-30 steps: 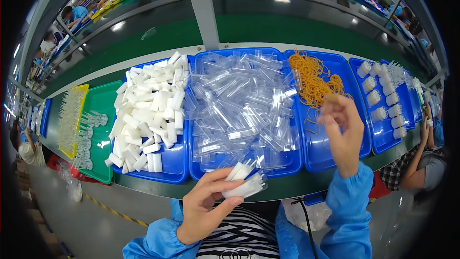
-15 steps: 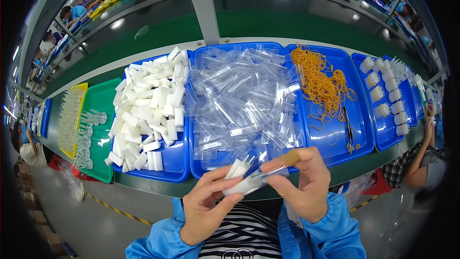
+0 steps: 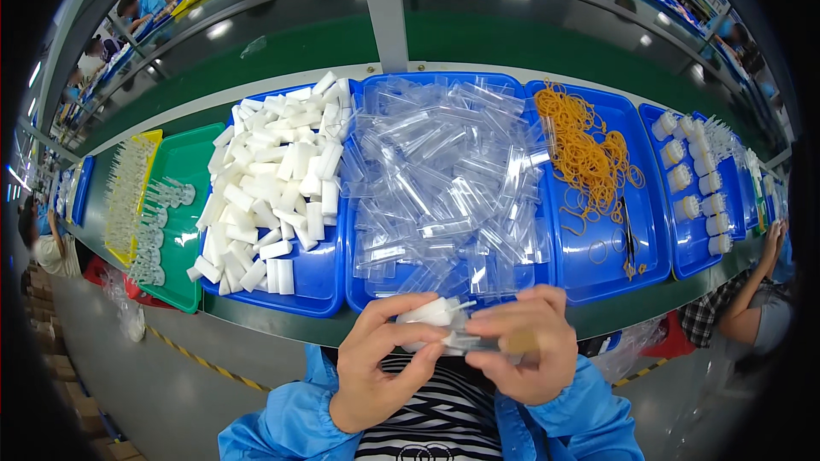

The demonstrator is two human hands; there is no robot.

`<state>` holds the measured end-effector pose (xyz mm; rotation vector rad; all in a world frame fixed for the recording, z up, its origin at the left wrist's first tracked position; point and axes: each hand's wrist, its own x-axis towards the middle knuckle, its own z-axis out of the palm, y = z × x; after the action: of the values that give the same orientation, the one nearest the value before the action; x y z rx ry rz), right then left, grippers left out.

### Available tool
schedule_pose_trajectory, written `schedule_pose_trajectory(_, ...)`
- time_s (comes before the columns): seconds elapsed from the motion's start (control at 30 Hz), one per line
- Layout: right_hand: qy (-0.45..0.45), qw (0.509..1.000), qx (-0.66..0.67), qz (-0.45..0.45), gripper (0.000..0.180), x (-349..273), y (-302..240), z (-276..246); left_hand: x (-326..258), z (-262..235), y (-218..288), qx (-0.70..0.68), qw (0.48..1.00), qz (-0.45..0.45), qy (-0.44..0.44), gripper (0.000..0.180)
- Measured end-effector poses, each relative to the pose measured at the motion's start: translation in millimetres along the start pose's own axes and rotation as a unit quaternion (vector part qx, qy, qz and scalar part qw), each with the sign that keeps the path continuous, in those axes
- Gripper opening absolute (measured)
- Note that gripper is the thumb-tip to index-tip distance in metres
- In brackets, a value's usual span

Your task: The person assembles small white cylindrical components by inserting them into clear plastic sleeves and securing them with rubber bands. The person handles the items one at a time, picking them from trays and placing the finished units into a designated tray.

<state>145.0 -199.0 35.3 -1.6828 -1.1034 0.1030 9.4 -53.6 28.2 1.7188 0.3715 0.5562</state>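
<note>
My left hand (image 3: 376, 367) pinches white plastic-looking pieces (image 3: 434, 312) above the table's front edge. A thin pale tip sticks out of them to the right. Close beside it, my right hand (image 3: 540, 350) is closed on a clear plastic sleeve (image 3: 471, 343), which meets the lower white piece; motion blur hides how far one sits inside the other. A tan wrap (image 3: 519, 341) shows on a right finger. Just beyond my hands lies a blue tray (image 3: 357, 286) heaped with loose clear sleeves (image 3: 444, 171).
To the left are white blocks (image 3: 273, 179) in a blue tray, a green tray (image 3: 186, 230) and a yellow tray (image 3: 154, 149) with clear spiky parts. Rightward lie orange rubber bands (image 3: 589, 154), black tweezers (image 3: 629, 239) and white capped parts (image 3: 683, 175). A metal post (image 3: 384, 13) stands behind.
My right hand has moved slightly down, and the sleeve has swung from slanting upward to nearly level. The white pieces in my left hand have turned. The whole view has shifted slightly.
</note>
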Motion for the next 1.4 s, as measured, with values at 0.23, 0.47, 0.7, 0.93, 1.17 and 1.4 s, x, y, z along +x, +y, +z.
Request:
schedule_pose_trajectory(0.23,-0.008,0.991,0.092,0.095,0.033,0.3,4.3,4.7,0.6,3.0,-2.7,0.072,0.996,0.049,-0.01,0.035)
schedule_pose_trajectory(0.47,-0.012,0.992,-0.125,-0.021,0.046,18.9,-15.9,-6.7,-1.5,1.1,1.4,0.016,1.0,-0.006,-0.026,0.043)
schedule_pose_trajectory(0.7,-0.022,0.947,-0.316,-0.059,0.07,9.4,-17.2,6.7,-1.2,4.1,9.4,0.01,0.994,0.009,-0.11,0.065)
schedule_pose_trajectory(0.93,-0.029,0.958,-0.269,-0.098,0.065,8.2,-5.4,1.3,-3.8,2.6,9.3,-0.033,0.989,0.002,-0.144,0.069)
schedule_pose_trajectory(1.17,-0.075,0.995,-0.015,-0.064,0.063,15.3,-1.8,-9.6,-3.5,-3.7,3.9,-0.367,0.897,-0.23,-0.086,0.058)
schedule_pose_trajectory(1.4,-0.117,0.988,-0.068,-0.078,0.066,10.3,-0.9,-8.6,-2.3,-4.2,0.6,-0.331,0.9,-0.271,-0.086,0.053)
